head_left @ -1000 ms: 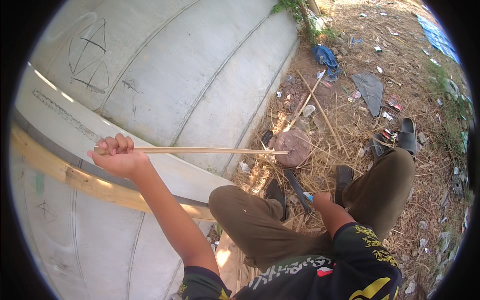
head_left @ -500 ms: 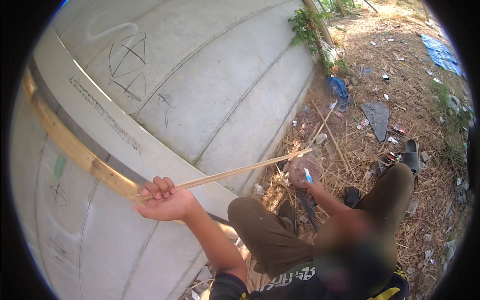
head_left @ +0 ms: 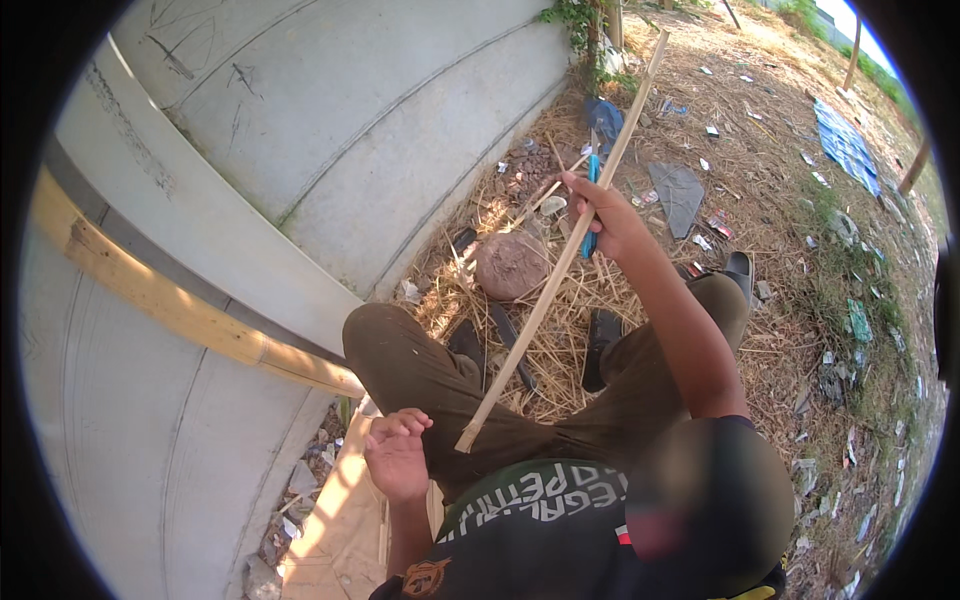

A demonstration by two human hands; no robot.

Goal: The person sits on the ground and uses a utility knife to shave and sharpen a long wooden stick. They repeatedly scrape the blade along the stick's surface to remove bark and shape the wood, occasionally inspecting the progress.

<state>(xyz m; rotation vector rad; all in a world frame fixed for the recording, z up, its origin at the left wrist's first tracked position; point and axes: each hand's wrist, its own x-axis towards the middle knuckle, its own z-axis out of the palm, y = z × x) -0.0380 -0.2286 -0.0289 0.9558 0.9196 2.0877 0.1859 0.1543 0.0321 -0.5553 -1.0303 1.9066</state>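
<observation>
My right hand [head_left: 607, 222] is closed around a blue-handled cutter knife [head_left: 594, 170] and a long, flat, pale strip of bamboo or wood [head_left: 540, 313]. The strip slants from the upper right, past the knife, down to its lower end over my lap. Left of that end, my left hand [head_left: 397, 460] is raised, holding nothing, its fingers apart and slightly curled. Between my legs on the ground is a round brown block [head_left: 512, 267] of stone or wood. Beside it lies a dark, flat, blade-like piece [head_left: 512, 345], partly covered by straw.
A grey concrete wall [head_left: 330, 130] rises on the left, with a thick bamboo pole [head_left: 170, 290] running along it. Straw and litter cover the ground. A grey triangular sheet [head_left: 678, 198], a blue bag [head_left: 603, 115] and a blue tarp [head_left: 848, 145] lie farther off.
My left hand has let go of the strip and come down toward my lap. The strip is now in my right hand with the knife, raised from near the round block. My view has shifted right.
</observation>
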